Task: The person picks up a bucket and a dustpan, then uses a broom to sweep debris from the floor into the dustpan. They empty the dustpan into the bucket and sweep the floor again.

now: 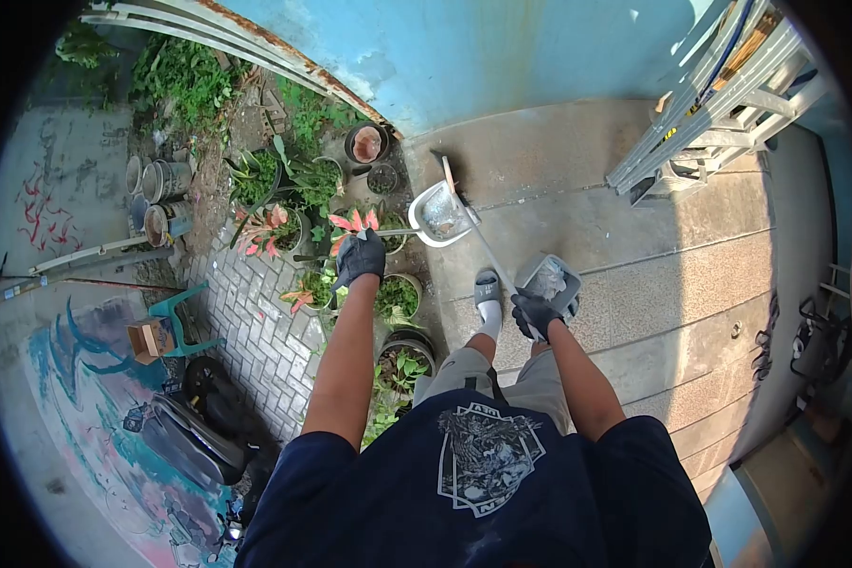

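**Object.** A pale dustpan (440, 216) rests on the concrete pavement (634, 237), at its left edge and close to the far edge below the blue wall (502, 57). Its thin handle runs leftward.

**Grip.** The handle is clasped in the gloved left hand (360, 257), fingers closed around its end. A broom (481, 241) is clamped at the upper part of its stick by the gloved right hand (536, 314). Its dark head is set down just beyond the pan.

**Handling, as judged.** The pan is taken to be light and rigid, with a thin shell. It is best held by the handle, since the rim gives poor purchase and the contents could be tipped out. The stick is judged stiff and light, and the bristles soft. Slipping is thought unlikely with gloves worn.

**Surroundings.** A sandalled foot (488, 284) is planted between the hands. Potted plants (398, 298) are ranged along the left edge of the pavement, with brick paving (256, 331) beyond. A metal ladder (710, 123) lies by the far right corner.
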A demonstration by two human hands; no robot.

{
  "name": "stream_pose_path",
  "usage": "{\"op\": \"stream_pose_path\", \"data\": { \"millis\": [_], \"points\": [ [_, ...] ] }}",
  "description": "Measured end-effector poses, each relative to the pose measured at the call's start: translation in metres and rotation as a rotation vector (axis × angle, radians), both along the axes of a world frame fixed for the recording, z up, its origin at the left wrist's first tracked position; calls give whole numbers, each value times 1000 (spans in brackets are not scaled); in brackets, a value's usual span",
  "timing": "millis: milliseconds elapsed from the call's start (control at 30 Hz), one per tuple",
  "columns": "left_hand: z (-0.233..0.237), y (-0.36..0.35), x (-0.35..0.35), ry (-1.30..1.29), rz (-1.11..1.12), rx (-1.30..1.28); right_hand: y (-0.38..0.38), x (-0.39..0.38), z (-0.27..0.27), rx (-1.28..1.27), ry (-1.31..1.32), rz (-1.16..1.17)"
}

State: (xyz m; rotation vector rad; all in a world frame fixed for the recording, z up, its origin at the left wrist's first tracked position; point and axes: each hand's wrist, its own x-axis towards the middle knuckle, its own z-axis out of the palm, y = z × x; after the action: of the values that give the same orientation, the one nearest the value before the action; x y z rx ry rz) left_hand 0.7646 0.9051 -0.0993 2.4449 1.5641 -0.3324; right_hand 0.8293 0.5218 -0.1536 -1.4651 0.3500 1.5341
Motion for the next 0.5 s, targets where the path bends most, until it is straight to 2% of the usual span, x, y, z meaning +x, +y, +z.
{"op": "stream_pose_path", "data": {
  "millis": [67,133,200,233,267,300,333,367,433,467,500],
  "points": [
    [5,1,-2,-3,-42,-5,-14,-3,7,0,219,-316],
    [5,0,-12,-5,-83,-11,-28,3,27,23,183,-246],
    [-1,0,-34,-13,-129,36,-30,15,46,-116,-307,219],
    [3,-6,-47,-28,-251,87,-12,36,93,-266,-292,387],
    [4,-10,-55,-30,-255,86,-17,36,56,-268,-293,383],
    [19,-18,-57,-62,-117,15,-26,28,-4,-351,-738,540],
    [37,-27,-56,-92,24,-55,-31,25,-39,-424,-1186,692],
    [60,-37,-49,-71,118,-142,-22,34,-33,-423,-1185,695],
    [43,-40,-54,-48,189,-106,9,59,-11,-414,-729,773],
    [32,-38,-56,-27,258,-70,15,61,-19,-411,-731,774],
    [26,-31,-54,9,248,-99,20,58,-38,-349,-754,948]
  ]
}}
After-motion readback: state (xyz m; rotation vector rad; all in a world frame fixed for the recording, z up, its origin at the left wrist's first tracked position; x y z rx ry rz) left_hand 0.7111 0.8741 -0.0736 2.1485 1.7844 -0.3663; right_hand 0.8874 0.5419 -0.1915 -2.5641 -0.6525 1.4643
